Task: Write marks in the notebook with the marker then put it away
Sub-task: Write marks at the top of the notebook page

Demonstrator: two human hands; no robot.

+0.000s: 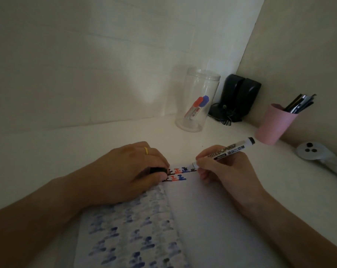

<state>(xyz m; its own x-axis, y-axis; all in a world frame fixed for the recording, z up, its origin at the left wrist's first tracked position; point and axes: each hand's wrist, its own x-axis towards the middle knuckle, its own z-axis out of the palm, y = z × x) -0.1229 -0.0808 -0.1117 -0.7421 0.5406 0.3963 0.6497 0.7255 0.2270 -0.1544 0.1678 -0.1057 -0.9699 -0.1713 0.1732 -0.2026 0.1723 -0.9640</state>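
The white whiteboard marker with black end (224, 152) is pinched in the right hand (224, 169), its tip on the top line of the open white notebook (212, 219), beside rows of black, red and blue marks (180, 174). The left hand (129, 171) closes its fingers on a black cap (158, 170). Writing is underway; next comes capping, then probably the clear plastic jar (197, 99) far on the desk (86, 144).

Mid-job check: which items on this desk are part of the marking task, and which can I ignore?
In the job:
- marker in the right hand, tip at the notebook page
- black cap in the left hand
- clear jar holding a red and a blue marker, likely where it goes back

Just lying about:
- pink cup of pens
- black speakers
- grey round object
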